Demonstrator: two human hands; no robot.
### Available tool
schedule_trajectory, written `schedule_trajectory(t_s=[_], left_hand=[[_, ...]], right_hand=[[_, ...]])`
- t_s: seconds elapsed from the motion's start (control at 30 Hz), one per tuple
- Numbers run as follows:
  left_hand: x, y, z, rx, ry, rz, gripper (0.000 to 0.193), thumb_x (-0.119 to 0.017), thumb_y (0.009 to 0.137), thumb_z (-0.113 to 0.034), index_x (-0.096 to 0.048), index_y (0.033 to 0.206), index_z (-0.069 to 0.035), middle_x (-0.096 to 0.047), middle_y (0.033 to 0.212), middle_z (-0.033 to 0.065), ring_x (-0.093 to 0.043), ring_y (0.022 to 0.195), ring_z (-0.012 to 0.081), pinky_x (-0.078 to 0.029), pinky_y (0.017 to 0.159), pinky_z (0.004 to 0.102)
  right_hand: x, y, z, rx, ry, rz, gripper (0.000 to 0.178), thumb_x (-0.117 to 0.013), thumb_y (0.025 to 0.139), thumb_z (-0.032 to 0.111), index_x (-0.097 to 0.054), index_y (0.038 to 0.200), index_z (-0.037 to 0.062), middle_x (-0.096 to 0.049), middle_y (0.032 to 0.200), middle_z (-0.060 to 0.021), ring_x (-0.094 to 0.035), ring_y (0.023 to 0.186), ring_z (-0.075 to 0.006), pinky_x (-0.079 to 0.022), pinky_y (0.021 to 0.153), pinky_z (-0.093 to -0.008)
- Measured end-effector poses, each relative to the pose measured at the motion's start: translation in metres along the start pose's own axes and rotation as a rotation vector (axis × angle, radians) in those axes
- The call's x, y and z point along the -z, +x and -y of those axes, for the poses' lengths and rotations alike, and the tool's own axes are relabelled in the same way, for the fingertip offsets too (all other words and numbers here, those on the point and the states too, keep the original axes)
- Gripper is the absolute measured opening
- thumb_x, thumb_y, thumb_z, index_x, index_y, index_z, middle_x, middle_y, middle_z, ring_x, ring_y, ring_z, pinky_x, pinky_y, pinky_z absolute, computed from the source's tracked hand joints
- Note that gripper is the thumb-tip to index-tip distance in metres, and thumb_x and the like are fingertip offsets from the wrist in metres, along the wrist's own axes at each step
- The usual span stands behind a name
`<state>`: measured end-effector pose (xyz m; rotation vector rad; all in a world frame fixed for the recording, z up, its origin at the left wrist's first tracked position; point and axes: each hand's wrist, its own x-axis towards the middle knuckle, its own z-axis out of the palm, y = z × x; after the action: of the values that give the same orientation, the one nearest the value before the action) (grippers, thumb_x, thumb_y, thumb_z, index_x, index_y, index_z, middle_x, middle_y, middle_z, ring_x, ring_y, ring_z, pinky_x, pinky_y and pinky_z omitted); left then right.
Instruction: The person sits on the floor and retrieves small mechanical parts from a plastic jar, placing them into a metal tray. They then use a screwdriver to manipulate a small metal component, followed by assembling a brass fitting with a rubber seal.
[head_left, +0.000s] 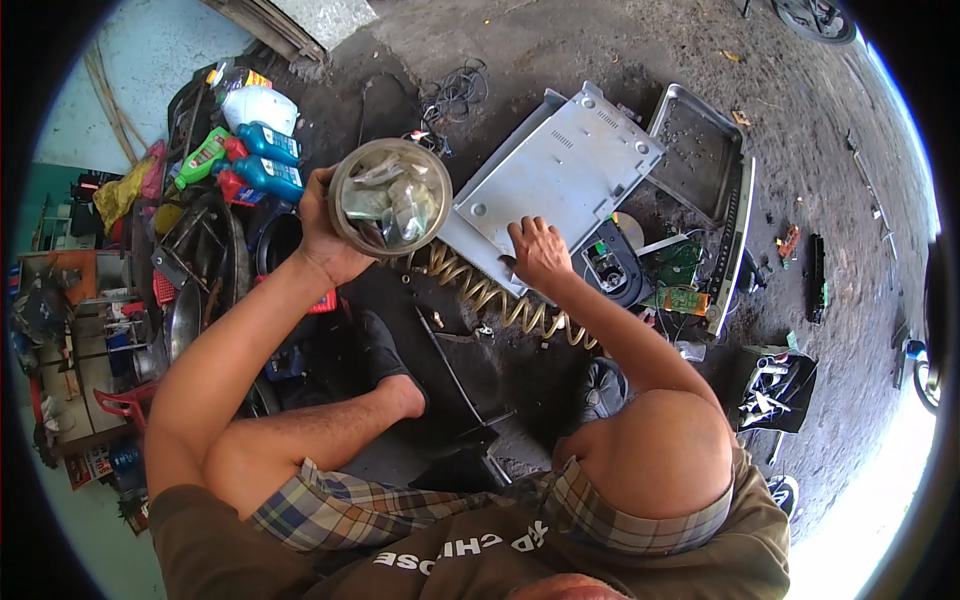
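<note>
My left hand [326, 232] grips the side of a round clear plastic jar [345, 205], held up above the floor. Inside the jar lie several small clear plastic bags [405, 205]; their contents are too small to tell. My right hand [541, 250] rests on a flat silver casing cover [560, 160], near its close edge, with fingers apart and slightly bent. Beneath that edge a coiled yellowish hose [480, 290] runs along the floor. A black disc drive part [608, 265] and a shiny disc [629, 230] lie just right of the right hand.
Green circuit boards [675, 262] and a grey frame tray [700, 150] lie to the right. A black box of metal parts [775, 390] stands farther right. Blue bottles [270, 178] and clutter fill the left side. Tangled black wire [455, 95] lies beyond the jar.
</note>
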<state>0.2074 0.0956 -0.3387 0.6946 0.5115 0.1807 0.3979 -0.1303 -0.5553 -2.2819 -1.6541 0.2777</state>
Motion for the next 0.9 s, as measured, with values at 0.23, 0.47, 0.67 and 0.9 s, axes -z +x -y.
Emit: schedule_trajectory(t_s=[0.23, 0.47, 0.67, 0.9], left_hand=[[-0.016, 0.001, 0.004, 0.002, 0.016, 0.002, 0.104, -0.057, 0.087, -0.083, -0.046, 0.16, -0.01, -0.044, 0.166, 0.0193, -0.051, 0.146, 0.0413, -0.049, 0.111, 0.0682], [-0.015, -0.009, 0.004, 0.012, -0.033, -0.053, 0.076, -0.048, 0.095, -0.062, -0.06, 0.147, -0.008, -0.06, 0.151, 0.0165, -0.058, 0.138, 0.0362, -0.047, 0.116, 0.0592], [-0.019, -0.004, 0.009, 0.077, -0.085, -0.018, 0.064, -0.045, 0.099, -0.051, -0.068, 0.139, -0.007, -0.067, 0.143, 0.0137, -0.063, 0.133, 0.0332, -0.047, 0.117, 0.054], [-0.016, 0.01, 0.006, 0.106, -0.099, -0.098, 0.07, -0.045, 0.096, -0.059, -0.064, 0.145, -0.012, -0.064, 0.147, 0.0149, -0.061, 0.134, 0.0393, -0.044, 0.111, 0.0752]], right_hand=[[-0.002, 0.011, -0.015, -0.104, -0.311, 0.193, 0.038, -0.063, 0.097, 0.008, -0.055, 0.134, 0.0069, -0.063, 0.127, -0.0132, -0.062, 0.126, -0.0258, -0.052, 0.103, -0.0455], [0.064, -0.002, -0.132, -0.539, -0.42, 0.084, 0.039, -0.063, 0.099, 0.018, -0.059, 0.137, 0.0099, -0.064, 0.135, -0.0085, -0.061, 0.128, -0.0265, -0.05, 0.105, -0.048], [0.065, -0.009, -0.108, -0.487, -0.198, -0.002, 0.033, -0.065, 0.099, 0.021, -0.061, 0.129, 0.0076, -0.066, 0.126, -0.0155, -0.066, 0.122, -0.0303, -0.059, 0.1, -0.0432], [-0.012, 0.011, -0.026, -0.383, -0.112, 0.073, 0.075, -0.065, 0.1, 0.026, -0.031, 0.164, 0.0063, -0.049, 0.143, -0.0306, -0.065, 0.118, -0.0466, -0.06, 0.094, -0.0488]])
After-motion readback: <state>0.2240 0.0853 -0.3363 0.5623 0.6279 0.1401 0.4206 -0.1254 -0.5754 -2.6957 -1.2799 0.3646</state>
